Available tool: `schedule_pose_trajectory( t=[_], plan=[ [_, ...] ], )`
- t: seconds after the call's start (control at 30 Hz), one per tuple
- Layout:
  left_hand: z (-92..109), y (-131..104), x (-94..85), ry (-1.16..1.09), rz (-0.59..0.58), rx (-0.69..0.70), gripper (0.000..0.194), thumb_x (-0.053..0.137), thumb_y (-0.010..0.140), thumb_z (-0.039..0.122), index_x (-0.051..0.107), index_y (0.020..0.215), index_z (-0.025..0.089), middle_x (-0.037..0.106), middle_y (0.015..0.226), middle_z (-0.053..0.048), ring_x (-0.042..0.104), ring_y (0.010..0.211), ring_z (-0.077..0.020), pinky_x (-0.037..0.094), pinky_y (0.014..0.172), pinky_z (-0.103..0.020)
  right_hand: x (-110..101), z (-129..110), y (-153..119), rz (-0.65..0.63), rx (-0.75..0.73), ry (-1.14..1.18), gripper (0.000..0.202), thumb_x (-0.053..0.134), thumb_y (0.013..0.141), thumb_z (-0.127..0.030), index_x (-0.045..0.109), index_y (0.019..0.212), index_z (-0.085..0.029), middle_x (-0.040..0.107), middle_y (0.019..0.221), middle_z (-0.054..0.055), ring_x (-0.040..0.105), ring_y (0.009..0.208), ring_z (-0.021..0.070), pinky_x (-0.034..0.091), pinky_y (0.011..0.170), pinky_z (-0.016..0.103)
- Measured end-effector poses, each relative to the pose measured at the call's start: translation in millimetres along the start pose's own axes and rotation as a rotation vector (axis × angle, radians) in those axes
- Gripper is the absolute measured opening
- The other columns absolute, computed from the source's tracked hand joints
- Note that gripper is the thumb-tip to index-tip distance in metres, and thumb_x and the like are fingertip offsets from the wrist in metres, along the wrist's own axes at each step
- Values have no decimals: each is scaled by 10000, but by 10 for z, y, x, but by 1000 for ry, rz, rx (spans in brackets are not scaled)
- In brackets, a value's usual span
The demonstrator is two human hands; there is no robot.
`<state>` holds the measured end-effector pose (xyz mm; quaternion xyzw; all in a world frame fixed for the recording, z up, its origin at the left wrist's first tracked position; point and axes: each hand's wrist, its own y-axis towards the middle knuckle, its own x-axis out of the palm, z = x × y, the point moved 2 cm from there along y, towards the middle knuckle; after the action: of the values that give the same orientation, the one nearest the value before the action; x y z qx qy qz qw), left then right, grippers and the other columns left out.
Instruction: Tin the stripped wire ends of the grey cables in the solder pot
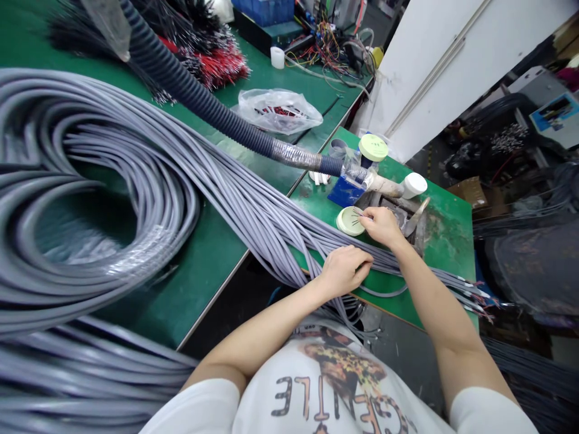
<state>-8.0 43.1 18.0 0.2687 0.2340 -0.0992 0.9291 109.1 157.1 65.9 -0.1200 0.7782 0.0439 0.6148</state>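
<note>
A thick bundle of grey cables (253, 205) runs from a big coil at the left across the green bench (203, 259) to the small green table (447, 235). My left hand (344, 269) rests closed on the bundle near the table's front edge. My right hand (381, 224) pinches the thin stripped wire ends of one cable and holds them over a small round pale-green tin (349, 221). The bundle's far ends (474, 295), with bare coloured wires, hang off the table's right side.
A dark corrugated hose (194, 93) crosses above the bench to a nozzle by a blue block (346, 191). A lidded jar (373, 148), a white cap (414, 184), a plastic bag (278, 110) and red and black wire bunches (217, 63) lie nearby. White panel at right.
</note>
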Motion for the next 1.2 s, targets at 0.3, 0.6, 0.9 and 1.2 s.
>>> schedule_pose_trajectory(
  t=[0.3,0.6,0.9,1.2],
  plan=[
    [-8,-1,-10,-5,-4,-1,170,494,899,241,659,915,201,705,817,-17,601,761,-162,456,731,-296,-262,305,-105,171,-6,133,255,547,763,-355,689,688,-158,578,561,4,481,547,131,292,530,246],
    [5,-4,-18,-26,-15,-4,159,504,895,230,660,906,205,712,830,-26,599,743,-153,446,712,-290,-304,1287,-175,314,329,27,306,540,737,-370,707,674,-122,594,544,32,510,564,159,329,544,261],
    [23,-1,-29,-30,-21,-1,154,506,898,227,658,886,202,710,818,-28,598,741,-150,437,711,-281,-86,1493,-97,260,410,-35,305,539,731,-372,737,716,-141,634,594,49,524,581,166,317,548,260],
    [21,-3,-30,-34,-28,-7,162,501,903,239,657,888,200,710,823,-30,594,736,-150,435,710,-289,-59,1483,-88,225,411,-91,307,534,748,-377,741,724,-151,663,651,68,537,613,173,310,553,259]
  ],
)
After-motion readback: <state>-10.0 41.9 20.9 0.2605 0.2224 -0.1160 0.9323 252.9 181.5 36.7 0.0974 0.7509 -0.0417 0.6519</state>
